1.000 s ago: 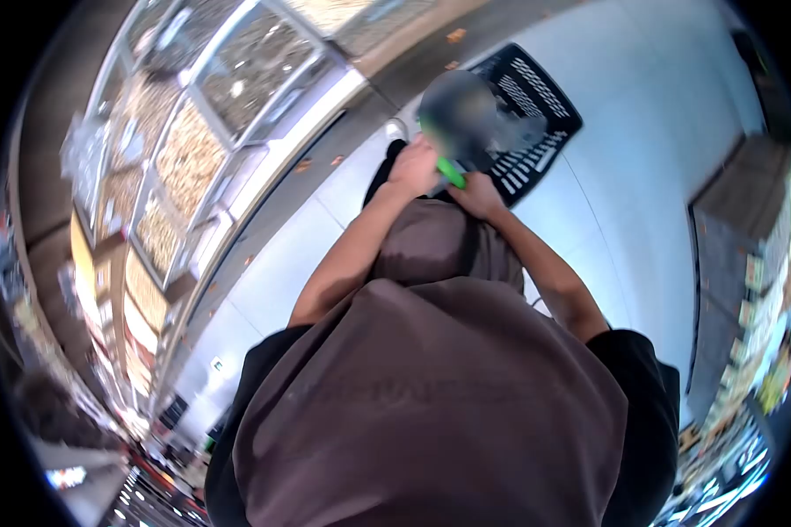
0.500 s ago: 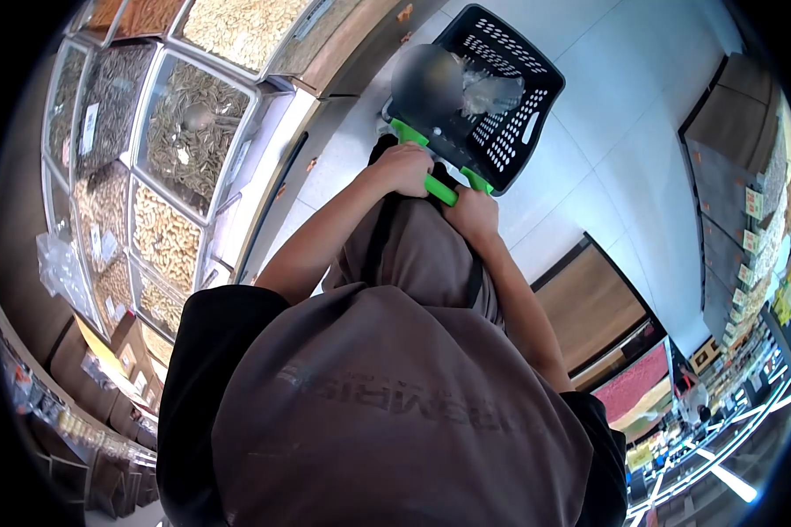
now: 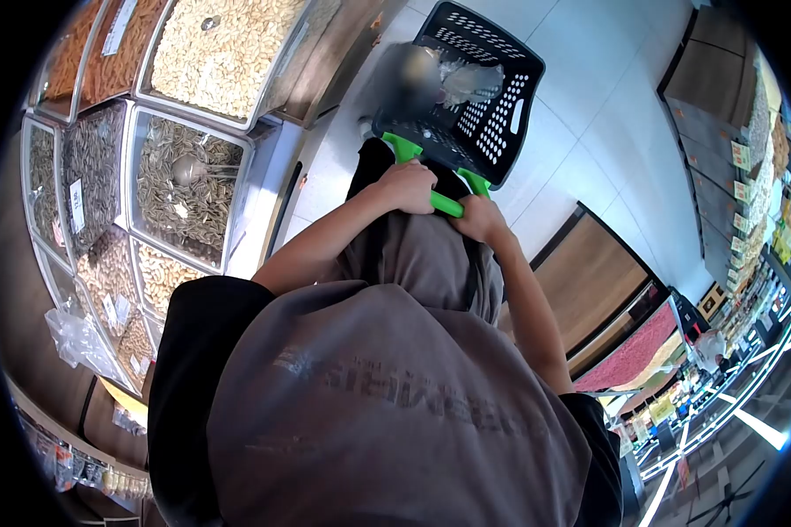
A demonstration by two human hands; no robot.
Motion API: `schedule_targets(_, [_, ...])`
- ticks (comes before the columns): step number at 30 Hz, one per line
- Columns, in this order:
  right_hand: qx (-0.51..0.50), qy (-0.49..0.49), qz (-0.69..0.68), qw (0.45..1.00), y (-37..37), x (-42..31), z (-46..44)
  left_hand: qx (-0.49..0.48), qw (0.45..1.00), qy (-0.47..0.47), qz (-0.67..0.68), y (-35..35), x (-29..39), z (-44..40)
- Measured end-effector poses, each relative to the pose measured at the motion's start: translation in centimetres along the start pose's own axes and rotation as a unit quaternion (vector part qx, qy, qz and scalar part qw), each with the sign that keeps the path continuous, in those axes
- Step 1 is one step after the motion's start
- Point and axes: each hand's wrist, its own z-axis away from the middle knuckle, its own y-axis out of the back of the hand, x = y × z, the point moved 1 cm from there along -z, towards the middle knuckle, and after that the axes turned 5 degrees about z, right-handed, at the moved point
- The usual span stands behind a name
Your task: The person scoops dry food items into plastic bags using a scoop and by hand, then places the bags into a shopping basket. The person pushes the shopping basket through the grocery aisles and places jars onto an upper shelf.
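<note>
My left hand (image 3: 408,186) is closed around the left part of a green cart handle (image 3: 446,205). Just to its right, my right hand (image 3: 476,217) grips the other end of the same bar. Green arms join the handle to a black shopping basket (image 3: 520,70) with rows of holes in its sides. Inside lies a clear plastic bag (image 3: 473,84); its contents are hard to make out. A blurred patch covers the basket's left part and hides what is there.
Along the left stand clear bins of dark striped seeds (image 3: 171,193), pale seeds (image 3: 224,61) and peanuts (image 3: 163,277). A plastic bag (image 3: 83,338) hangs beside them. Pale floor tiles (image 3: 580,114) run ahead. Brown display cabinets (image 3: 589,281) and shelving (image 3: 721,97) with price tags flank the right.
The bins on the left have slid lower in view, with more of the far ones showing. The basket appears slightly farther left. Both hands have stayed on the handle.
</note>
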Motion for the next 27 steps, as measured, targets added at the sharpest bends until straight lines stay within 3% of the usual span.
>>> schedule_targets(5, [0.003,0.044,-0.029,0.999,-1.0,1.4,-0.8,-0.031,0.999,0.017,-0.006,0.5,0.4,-0.4])
schedule_targets(11, [-0.002,0.096,-0.039,0.995,-1.1,2.4,-1.4,0.013,0.999,0.032,0.003,-0.1,1.1,-0.4])
schedule_targets(21, [-0.024,0.168,-0.084,0.982,-2.0,3.8,-2.5,0.192,0.974,0.121,0.017,-2.8,2.9,0.7])
schedule_targets(23, [-0.028,0.165,-0.099,0.981,-1.5,3.7,-2.4,0.283,0.950,0.128,0.034,-3.5,3.7,1.1])
schedule_targets(27, [-0.032,0.169,-0.127,0.977,-1.5,3.6,-2.0,0.363,0.914,0.175,0.035,-5.7,4.8,1.0])
